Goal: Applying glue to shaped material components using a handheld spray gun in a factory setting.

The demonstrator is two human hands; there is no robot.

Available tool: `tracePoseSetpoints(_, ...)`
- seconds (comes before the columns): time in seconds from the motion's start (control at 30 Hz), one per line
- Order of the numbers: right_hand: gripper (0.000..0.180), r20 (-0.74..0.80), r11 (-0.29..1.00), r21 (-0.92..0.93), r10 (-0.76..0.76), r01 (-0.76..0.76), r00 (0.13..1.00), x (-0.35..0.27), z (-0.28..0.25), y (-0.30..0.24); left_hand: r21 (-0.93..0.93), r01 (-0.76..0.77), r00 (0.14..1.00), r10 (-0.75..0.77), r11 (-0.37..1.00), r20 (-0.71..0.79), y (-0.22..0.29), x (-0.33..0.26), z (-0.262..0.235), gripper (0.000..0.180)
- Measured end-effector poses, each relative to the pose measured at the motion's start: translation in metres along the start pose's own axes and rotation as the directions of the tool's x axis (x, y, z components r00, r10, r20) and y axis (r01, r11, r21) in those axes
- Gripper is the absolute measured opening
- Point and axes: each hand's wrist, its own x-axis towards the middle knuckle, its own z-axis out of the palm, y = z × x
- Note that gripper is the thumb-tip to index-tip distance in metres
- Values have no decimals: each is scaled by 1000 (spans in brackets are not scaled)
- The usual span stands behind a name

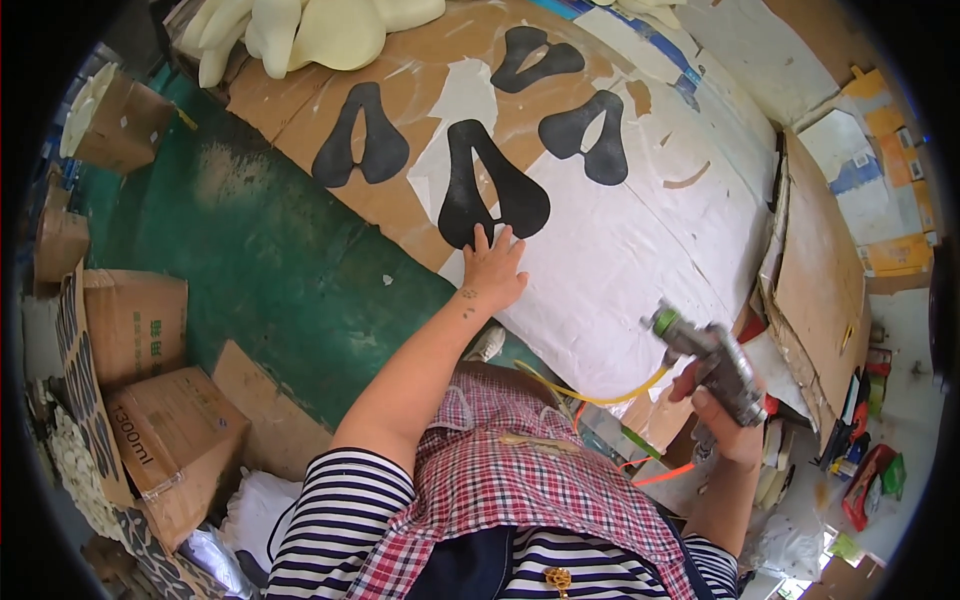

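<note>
My left hand [494, 268] reaches forward with its fingers spread, fingertips on the wide near edge of a black saddle-shaped pad [463, 195] that has a long slot down its middle. In my right hand [728, 425] is a metal spray gun [715, 362] with a green ring near its nozzle, held above the table's right side and pointing forward-left. A yellow hose [600, 400] runs close by the gun. Three similar pads lie around the nearest one: a left pad [336, 140], a far pad [512, 72] and a right pad [610, 150].
White paper and brown cardboard [290, 120] cover the table. Cream foam pieces [335, 35] are heaped at its far left. A bent cardboard sheet [815, 270] stands along the right edge. Cardboard boxes [180, 440] sit on the green floor [270, 260] at left.
</note>
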Motion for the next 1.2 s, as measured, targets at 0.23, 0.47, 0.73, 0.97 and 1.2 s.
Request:
tracePoseSetpoints(0.23, 57, -121, 998, -40, 44, -49, 992, 0, -6, -7, 3, 0, 1000, 0, 1000, -9, -3, 2, 3, 56)
tracePoseSetpoints(0.47, 59, -76, 999, 51, 12, -8, 997, 7, 1, -12, -2, -57, 998, 57, 998, -31, -2, -10, 3, 53)
tracePoseSetpoints(0.73, 59, 127, 987, -78, 150, -141, 980, 10, -4, -7, -268, -94, 983, 132, 959, 126, -34, -89, 21, 32)
tracePoseSetpoints(0.97, 61, 112, 987, -75, 148, -140, 983, 18, -5, -9, -298, 220, 963, -160, 929, 215, -129, -145, 65, 20)
tracePoseSetpoints(1.2, 60, -99, 999, -21, 48, -50, 994, 25, 8, -17, -324, -245, 848, 40, 914, -528, -84, -23, -20, 15)
